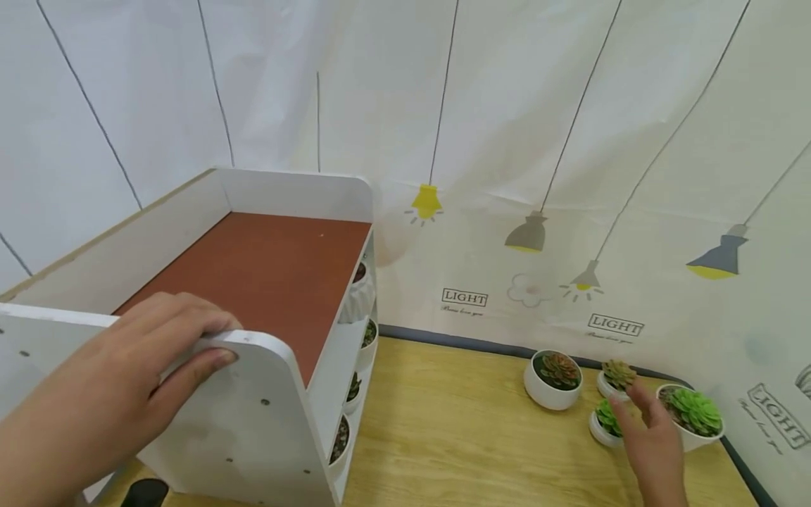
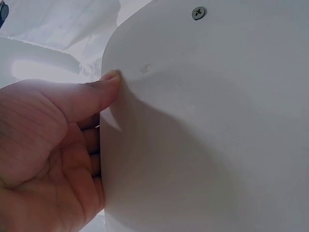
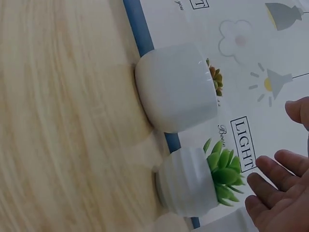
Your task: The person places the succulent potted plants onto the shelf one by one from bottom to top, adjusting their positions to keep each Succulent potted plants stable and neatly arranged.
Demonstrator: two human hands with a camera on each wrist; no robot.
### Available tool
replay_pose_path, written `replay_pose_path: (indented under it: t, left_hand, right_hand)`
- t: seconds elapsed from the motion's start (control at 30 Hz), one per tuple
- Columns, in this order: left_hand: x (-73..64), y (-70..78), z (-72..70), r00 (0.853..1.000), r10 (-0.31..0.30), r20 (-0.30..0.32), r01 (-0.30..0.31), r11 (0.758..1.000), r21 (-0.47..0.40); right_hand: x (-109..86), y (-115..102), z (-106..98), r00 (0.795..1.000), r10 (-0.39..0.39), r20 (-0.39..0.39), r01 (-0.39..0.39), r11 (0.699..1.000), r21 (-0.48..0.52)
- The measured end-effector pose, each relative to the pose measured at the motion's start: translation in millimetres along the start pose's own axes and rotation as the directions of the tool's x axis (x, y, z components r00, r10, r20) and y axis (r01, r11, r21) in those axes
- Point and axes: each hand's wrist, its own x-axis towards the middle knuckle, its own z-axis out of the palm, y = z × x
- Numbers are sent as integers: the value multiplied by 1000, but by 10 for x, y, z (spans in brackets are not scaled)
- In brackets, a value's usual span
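My left hand grips the top edge of the side panel of a white shelf unit, thumb on the outer face and fingers over the edge. Close up in the left wrist view, the thumb presses the white panel near its rounded corner. On the right, my right hand reaches over a cluster of potted succulents, fingers apart and holding nothing. Around it stand a small green succulent, a small reddish one and a larger bright green one. A rounded white pot stands to their left.
The shelf unit has a brown top board, and several potted plants sit on its shelves, including a ribbed pot. A wooden table meets a lamp-printed backdrop. A dark object lies at the lower left.
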Motion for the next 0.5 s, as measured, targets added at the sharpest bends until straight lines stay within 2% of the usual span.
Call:
replay_pose_path:
  t: [0.17, 0.33, 0.5]
  left_hand:
    - [11, 8, -1, 1000, 5, -3, -5, 1000, 1]
    - [35, 48, -13, 999, -30, 22, 29, 999, 34]
    - [24, 51, -13, 999, -42, 27, 40, 998, 47]
  right_hand:
    - [46, 82, -5, 998, -21, 56, 24, 999, -44]
    - [90, 148, -27, 994, -8, 113, 20, 994, -106]
    - [98, 169, -28, 991, 3, 134, 22, 983, -182]
